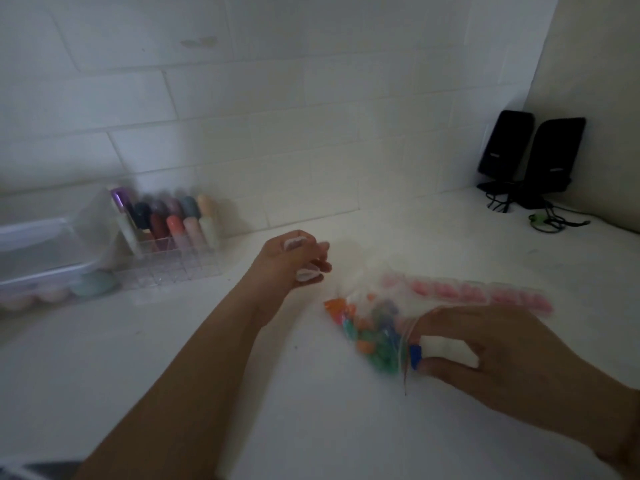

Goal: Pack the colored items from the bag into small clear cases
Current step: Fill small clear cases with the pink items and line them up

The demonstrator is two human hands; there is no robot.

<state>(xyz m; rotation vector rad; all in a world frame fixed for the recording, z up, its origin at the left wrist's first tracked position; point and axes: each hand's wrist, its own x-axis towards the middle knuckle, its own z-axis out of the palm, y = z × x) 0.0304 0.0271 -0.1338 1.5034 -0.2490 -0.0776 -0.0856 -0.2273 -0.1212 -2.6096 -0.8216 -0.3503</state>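
right hand (491, 355) lower right of the frame, pinching a blue item (415, 356) at the mouth of the clear bag (372, 327) | left hand (294, 259) mid-frame, fingers curled round small clear cases (306, 276) (blurred) | bag of colored items lies on the white counter (242, 393) centre-right | row of pink-filled cases (467, 292) just behind the bag

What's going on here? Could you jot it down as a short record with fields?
surface: white counter
bag: clear bag of colored items, lying on the counter
right hand: right hand pinches a blue item at the bag's mouth
left hand: left hand raised above the counter, fingers curled round something small and white; blurred
cases: row of pink-filled cases behind the bag
background: organizer of bottles, two black speakers
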